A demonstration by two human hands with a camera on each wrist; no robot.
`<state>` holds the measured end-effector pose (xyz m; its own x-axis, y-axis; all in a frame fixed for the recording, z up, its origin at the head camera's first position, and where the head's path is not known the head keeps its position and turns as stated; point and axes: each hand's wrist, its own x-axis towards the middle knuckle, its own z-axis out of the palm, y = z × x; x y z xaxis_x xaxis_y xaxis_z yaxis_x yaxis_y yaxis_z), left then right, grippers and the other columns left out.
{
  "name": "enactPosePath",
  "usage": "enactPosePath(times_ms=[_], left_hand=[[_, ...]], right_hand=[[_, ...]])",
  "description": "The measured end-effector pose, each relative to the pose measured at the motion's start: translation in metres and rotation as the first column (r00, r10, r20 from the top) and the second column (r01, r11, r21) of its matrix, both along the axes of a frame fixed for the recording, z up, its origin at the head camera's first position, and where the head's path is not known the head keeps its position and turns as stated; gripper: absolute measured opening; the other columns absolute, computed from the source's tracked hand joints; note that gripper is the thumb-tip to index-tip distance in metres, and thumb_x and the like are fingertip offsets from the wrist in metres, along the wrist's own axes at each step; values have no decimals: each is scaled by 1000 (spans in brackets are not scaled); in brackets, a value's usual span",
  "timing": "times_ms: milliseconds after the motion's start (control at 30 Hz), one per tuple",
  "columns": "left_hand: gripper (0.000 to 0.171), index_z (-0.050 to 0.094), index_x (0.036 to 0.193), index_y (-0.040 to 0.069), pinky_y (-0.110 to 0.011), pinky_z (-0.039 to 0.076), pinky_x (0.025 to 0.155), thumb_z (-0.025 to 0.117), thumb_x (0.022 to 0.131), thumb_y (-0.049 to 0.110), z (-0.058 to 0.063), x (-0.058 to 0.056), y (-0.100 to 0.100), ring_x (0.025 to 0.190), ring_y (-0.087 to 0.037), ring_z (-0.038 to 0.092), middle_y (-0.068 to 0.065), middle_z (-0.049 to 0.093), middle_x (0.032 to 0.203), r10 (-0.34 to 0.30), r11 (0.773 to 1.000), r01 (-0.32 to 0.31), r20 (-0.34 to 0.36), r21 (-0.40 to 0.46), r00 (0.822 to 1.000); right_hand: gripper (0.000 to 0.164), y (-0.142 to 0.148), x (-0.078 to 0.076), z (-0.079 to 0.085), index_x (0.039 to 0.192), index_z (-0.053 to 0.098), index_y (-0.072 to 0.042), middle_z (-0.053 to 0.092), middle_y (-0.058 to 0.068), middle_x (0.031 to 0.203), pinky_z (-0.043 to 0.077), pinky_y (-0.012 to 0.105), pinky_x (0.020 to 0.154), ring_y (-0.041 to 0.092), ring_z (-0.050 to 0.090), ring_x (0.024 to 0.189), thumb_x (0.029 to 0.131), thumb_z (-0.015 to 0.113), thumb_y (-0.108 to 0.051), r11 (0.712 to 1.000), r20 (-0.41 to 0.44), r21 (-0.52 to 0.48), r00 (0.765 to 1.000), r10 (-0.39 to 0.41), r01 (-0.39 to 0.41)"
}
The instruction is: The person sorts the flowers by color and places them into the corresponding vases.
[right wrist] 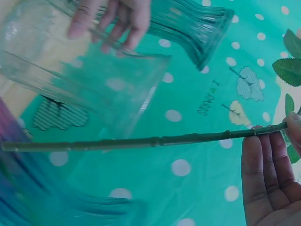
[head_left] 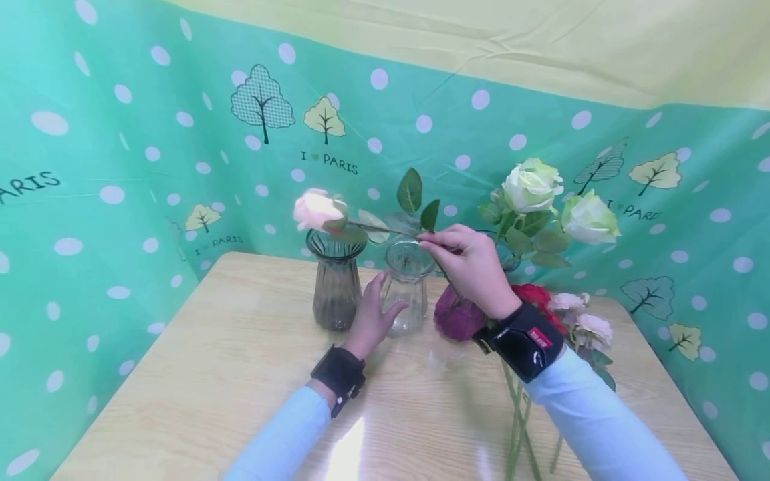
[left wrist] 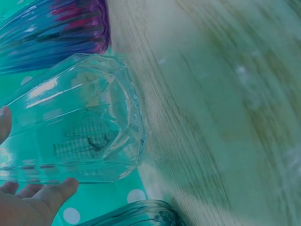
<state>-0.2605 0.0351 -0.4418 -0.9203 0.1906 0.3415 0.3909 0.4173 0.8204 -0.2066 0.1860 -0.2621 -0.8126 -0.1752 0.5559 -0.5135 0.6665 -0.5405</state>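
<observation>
A pale pink artificial rose (head_left: 317, 210) with green leaves is held by my right hand (head_left: 472, 264), which pinches its stem between thumb and fingers. In the right wrist view the bare green stem (right wrist: 117, 144) stretches away from the fingertips, across the view of the clear vase. My left hand (head_left: 373, 321) holds the clear ribbed glass vase (head_left: 415, 300) low on its side, fingers and thumb on opposite sides. That vase (left wrist: 80, 122) stands upright on the table, and the flower is above and behind its rim.
To the left stands a grey glass vase (head_left: 335, 294). A purple vase (head_left: 454, 317) is on the right, near white roses (head_left: 532, 187). Red roses (head_left: 538, 300) and pale pink flowers (head_left: 592, 327) lie at the right of the wooden table (head_left: 240, 347). Behind hangs a green dotted cloth (head_left: 198, 133).
</observation>
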Motion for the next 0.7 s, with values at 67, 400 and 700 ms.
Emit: enactPosePath(times_ms=[67,400,700], left_hand=[[77,29,143,1,-46,31,113,67,84,31,-1,0,0,136,-33,35,-20,36,146,-2,1000,2,-3,-1,1000],[76,29,143,1,-48,34,111,66,85,34,1,2,0,133,-35,38,-22,37,145,11,1000,-12,-32,-26,999],[75,31,142,1,-47,33,111,66,85,33,-1,1,0,133,-35,38,-23,39,143,12,1000,-13,-47,-23,999]], right_hand=[[16,-6,-4,8,100,74,-8,70,5,90,44,15,55,10,54,71,87,66,-13,1000,-15,0,1000,15,-15],[18,-27,-22,33,103,73,-7,67,9,88,46,15,57,14,58,72,88,65,-13,998,-88,-56,996,33,-38],[18,-39,-37,28,102,74,-8,68,10,89,38,16,54,12,53,71,87,66,-16,985,-79,-172,997,9,-23]])
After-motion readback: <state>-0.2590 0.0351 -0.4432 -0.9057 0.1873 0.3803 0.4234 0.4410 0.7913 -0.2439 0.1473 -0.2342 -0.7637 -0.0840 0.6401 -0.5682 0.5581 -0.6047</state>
